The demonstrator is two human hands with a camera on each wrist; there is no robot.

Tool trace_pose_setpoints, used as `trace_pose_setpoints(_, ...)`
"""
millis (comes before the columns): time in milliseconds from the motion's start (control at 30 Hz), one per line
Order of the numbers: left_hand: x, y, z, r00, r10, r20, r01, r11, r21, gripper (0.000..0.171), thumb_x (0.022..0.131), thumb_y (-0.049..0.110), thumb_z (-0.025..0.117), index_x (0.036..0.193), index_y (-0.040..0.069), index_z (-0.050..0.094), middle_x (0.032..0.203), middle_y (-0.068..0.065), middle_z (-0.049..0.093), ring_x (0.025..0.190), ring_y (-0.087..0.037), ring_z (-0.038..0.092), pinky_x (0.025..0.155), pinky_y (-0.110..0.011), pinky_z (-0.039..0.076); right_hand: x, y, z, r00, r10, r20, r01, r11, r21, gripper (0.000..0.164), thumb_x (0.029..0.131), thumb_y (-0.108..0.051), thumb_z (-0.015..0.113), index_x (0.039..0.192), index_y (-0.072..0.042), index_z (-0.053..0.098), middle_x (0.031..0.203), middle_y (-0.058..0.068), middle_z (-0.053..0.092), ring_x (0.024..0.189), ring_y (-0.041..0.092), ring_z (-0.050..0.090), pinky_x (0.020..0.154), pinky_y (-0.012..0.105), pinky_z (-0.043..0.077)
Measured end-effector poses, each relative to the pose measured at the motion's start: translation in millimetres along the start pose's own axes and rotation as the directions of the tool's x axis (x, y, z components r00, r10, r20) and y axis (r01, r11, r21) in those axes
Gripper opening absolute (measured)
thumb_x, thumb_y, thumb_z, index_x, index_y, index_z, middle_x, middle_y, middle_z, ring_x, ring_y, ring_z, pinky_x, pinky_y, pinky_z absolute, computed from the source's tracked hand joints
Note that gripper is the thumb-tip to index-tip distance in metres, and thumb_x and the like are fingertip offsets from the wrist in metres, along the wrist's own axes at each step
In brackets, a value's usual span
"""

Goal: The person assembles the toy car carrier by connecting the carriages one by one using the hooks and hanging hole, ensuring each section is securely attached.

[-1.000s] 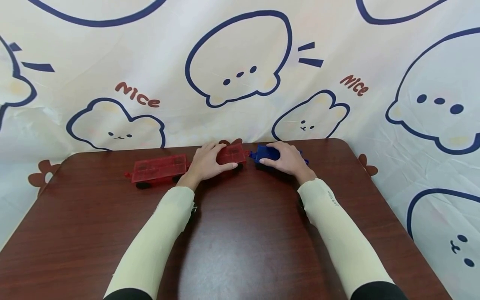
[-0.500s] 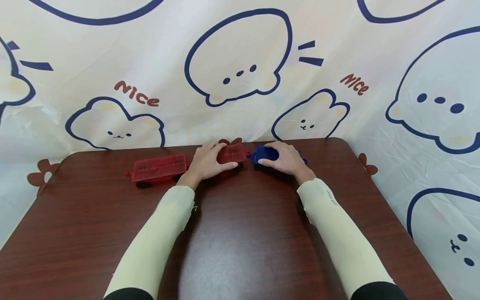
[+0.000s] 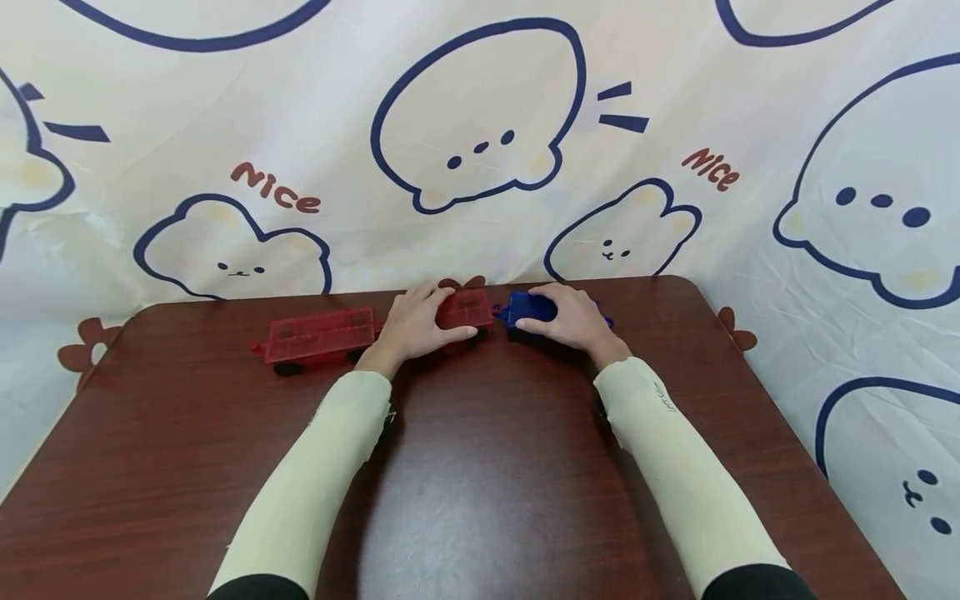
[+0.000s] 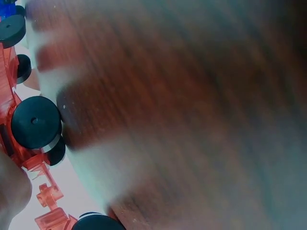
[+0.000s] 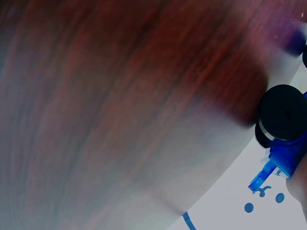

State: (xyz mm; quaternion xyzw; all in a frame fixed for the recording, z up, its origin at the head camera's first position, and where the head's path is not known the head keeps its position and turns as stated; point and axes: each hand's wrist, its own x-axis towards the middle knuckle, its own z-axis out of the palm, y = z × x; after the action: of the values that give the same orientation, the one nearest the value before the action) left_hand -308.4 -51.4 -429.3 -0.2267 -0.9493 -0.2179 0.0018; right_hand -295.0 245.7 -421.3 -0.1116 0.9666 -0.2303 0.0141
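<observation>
My left hand grips a small translucent red toy wagon near the table's back edge, its thumb along the near side. In the left wrist view the black wheels of this wagon show. A longer red toy wagon stands left of that hand; a red coupling lies between the two. With thumb and fingers, my right hand holds a blue toy wagon, partly covering it. The red and blue couplings meet between the hands; whether they are hooked is too small to tell. A blue coupling bar sticks out behind the blue wagon.
The wagons stand along the far edge of a dark brown wooden table. Behind and beside it hangs a pale cloth printed with cartoon animals. Both forearms reach across the table from the near side.
The blue wagon and my right hand have shifted very slightly left, closer to the red wagon. My left hand and the longer red wagon have stayed in place.
</observation>
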Motion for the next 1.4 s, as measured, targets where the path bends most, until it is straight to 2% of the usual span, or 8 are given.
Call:
trace_pose_setpoints(467,1.5,0.2,0.4,1.000,-0.006,0.011,0.005,0.999,0.040,0.096,0.082,0.077,0.061,0.152,0.013,0.047,0.146,-0.011,0.046,0.133,-0.033,0.040,0.114,-0.053,0.027,-0.2,0.5,-0.7,1.000,0.004,-0.007,-0.004,1.000,0.007,0.083,0.084,-0.070,0.066,0.148,-0.019,0.053,0.148,0.008,0.052,0.130,0.032,0.048,0.108,0.060,0.040)
trace_pose_setpoints(1400,0.6,1.5,1.4,1.000,0.007,0.023,-0.008,0.999,0.052,0.095,0.082,0.076,0.062,0.151,0.012,0.047,0.145,-0.013,0.047,0.132,-0.032,0.041,0.112,-0.054,0.029,-3.0,5.0,-0.6,1.000,-0.003,0.000,0.003,1.000,0.026,0.085,0.083,-0.072,0.066,0.148,-0.020,0.053,0.147,0.007,0.053,0.128,0.031,0.050,0.107,0.060,0.041)
